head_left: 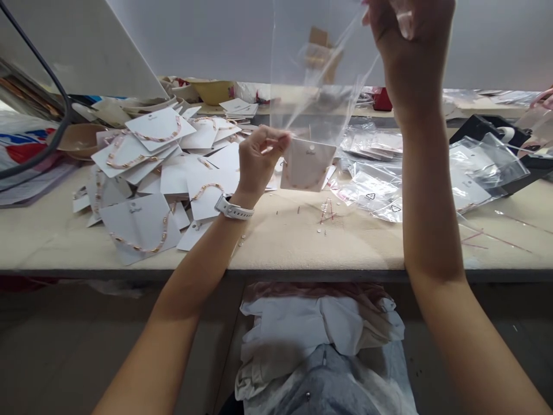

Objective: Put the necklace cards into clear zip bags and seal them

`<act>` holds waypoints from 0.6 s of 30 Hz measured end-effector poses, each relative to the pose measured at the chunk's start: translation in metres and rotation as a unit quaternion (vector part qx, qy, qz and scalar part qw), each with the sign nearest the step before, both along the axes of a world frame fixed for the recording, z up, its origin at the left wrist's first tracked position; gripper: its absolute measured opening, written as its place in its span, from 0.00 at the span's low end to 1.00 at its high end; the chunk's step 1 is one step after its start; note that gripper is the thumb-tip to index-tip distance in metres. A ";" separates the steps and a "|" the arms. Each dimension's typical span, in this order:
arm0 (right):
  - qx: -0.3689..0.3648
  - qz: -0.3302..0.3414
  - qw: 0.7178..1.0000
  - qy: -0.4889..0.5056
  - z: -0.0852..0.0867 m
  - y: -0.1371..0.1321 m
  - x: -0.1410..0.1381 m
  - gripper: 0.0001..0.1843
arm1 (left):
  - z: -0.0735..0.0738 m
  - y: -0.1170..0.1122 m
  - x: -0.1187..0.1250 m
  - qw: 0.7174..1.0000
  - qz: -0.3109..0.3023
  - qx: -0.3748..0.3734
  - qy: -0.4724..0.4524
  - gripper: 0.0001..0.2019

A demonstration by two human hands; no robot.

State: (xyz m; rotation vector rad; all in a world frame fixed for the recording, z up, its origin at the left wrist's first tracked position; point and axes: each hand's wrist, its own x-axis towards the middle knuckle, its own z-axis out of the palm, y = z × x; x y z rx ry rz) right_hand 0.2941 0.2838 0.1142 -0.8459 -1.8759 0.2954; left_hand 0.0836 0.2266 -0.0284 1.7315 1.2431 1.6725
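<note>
"What do we have in hand right now?"

"Our left hand (259,158) is closed in a tight pinch on the upper corner of a white jewellery card (307,164), with a thin pinkish beaded necklace (305,185) along its lower part. Our right hand (415,52) is raised high, fingers curled at the top of a clear plastic bag (324,69), though the frame's edge cuts off the fingertips."

"Where is the card?"

"It's held up above the table (302,253), right at the bag's lower end. We can't tell whether its top edge is inside the bag."

"So which step is this?"

"We're bringing card and bag together, so this position calls for a steady pinch and both hands kept in line."

"How does the card look?"

"Flat and clean, with a small hole near the top, like the pile of necklace cards (142,173) by our left wrist. A white watch (233,208) sits on that wrist, and filled plastic bags (371,184) lie to the right."
</note>
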 end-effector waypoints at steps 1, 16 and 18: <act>0.010 -0.009 1.000 -0.012 0.000 0.000 0.000 0.16 | 0.001 0.001 -0.001 0.999 0.037 0.029 0.010 0.17; 0.050 0.207 0.912 -0.350 -0.015 -0.037 0.061 0.12 | 0.009 -0.023 0.009 0.827 -0.225 0.193 0.478 0.18; 0.033 0.257 0.892 -0.370 -0.030 -0.056 0.084 0.16 | 0.011 -0.035 0.025 0.816 -0.298 0.136 0.476 0.20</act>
